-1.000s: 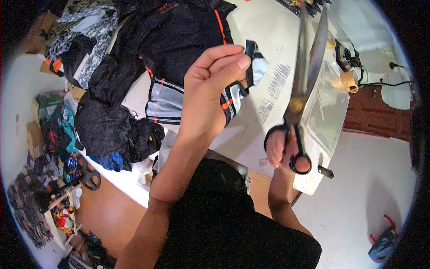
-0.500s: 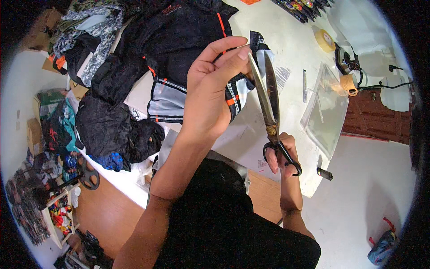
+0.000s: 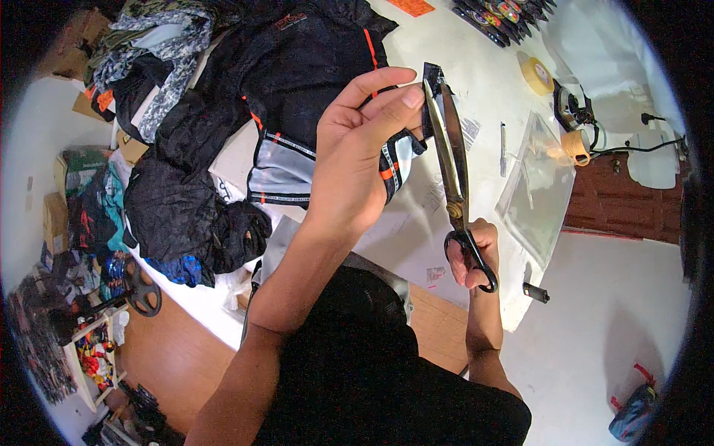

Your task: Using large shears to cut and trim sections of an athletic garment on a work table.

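Note:
My left hand (image 3: pixel 349 160) is raised over the table, thumb and fingers pinching a narrow black fabric strip (image 3: pixel 430 72) that sticks up past the fingertips. Below those fingers hangs a black, grey and orange trimmed edge (image 3: pixel 392 169), apparently part of the black garment (image 3: pixel 305 63) spread behind the hand. Long metal scissors (image 3: pixel 455 208) with black handles are in my right hand (image 3: pixel 482 249), its fingers around the loops. Their blades point away from me, slightly apart, with the tips at the strip. Whether the strip lies between the blades I cannot tell.
Crumpled black clothing (image 3: pixel 190 201) and a camouflage cloth (image 3: pixel 167 85) cover the table's left side. To the right are a pen (image 3: pixel 503 149), a clear plastic sheet (image 3: pixel 539 197), tape rolls (image 3: pixel 537 76) and a black cutter-like object (image 3: pixel 536 292) by the edge.
The scissors have shifted slightly right and their blades have come closer together. My left hand has moved a little right and down, with the strip still in its fingers.

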{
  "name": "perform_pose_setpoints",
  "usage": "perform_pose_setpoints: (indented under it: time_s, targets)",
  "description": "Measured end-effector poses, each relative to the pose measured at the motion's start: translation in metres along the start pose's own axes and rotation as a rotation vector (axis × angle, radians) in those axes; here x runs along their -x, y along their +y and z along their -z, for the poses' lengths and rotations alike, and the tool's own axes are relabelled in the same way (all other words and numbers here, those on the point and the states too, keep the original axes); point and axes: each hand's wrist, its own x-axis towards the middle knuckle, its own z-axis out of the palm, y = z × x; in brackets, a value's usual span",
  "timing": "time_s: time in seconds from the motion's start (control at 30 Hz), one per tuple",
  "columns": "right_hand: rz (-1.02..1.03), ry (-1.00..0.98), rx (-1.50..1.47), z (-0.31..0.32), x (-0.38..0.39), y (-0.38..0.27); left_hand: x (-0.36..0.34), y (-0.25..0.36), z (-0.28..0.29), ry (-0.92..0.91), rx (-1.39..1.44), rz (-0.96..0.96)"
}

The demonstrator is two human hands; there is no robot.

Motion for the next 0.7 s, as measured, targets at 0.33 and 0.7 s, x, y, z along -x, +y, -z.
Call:
perform_pose_setpoints:
  time_s: [0.33, 0.7]
  targets:
    - [0.133, 0.186, -0.084, -0.009, -0.002, -0.007, 0.000, -0.002, 0.005, -0.011, 0.031, -0.010]
    - [0.143, -0.063, -0.066, -0.014, -0.013, 0.011, -0.003, -0.002, 0.007, 0.030, 0.035, 0.026]
